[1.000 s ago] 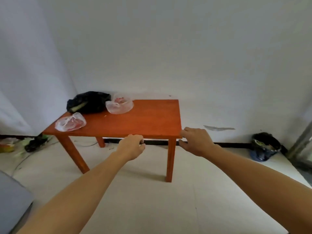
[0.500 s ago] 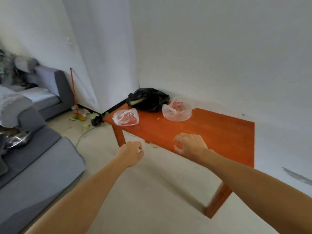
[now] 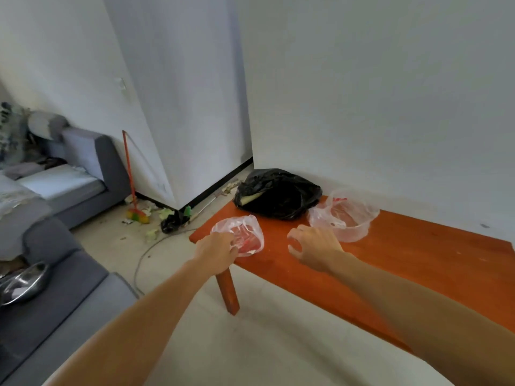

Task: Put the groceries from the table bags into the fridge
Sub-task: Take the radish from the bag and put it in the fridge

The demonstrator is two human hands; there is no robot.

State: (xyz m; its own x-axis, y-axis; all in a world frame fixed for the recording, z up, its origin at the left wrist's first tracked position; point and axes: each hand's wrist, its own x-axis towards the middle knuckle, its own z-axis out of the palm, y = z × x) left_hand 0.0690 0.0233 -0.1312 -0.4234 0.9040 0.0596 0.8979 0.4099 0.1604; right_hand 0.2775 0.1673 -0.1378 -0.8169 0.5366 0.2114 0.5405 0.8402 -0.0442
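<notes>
Three bags lie on the orange wooden table [image 3: 418, 263]. A small clear bag of red meat [image 3: 245, 235] sits at the table's near left corner. My left hand [image 3: 216, 250] is at its near edge, fingers curled into the plastic. A larger clear bag with red contents [image 3: 345, 218] lies further back. My right hand [image 3: 313, 246] hovers just in front of it, fingers spread and bent, holding nothing. A black plastic bag [image 3: 278, 193] with something pale green poking out sits in the far corner by the wall. No fridge is in view.
A grey sofa [image 3: 55, 288] stands at the left with a metal bowl [image 3: 23, 282] on it. A broom [image 3: 132, 188], a small black bag [image 3: 171, 222] and scraps lie on the floor by the wall corner. A cable runs across the pale floor.
I have come closer to the table's left end. My left hand went from the air in front of the table to the small meat bag. My right hand moved forward over the tabletop.
</notes>
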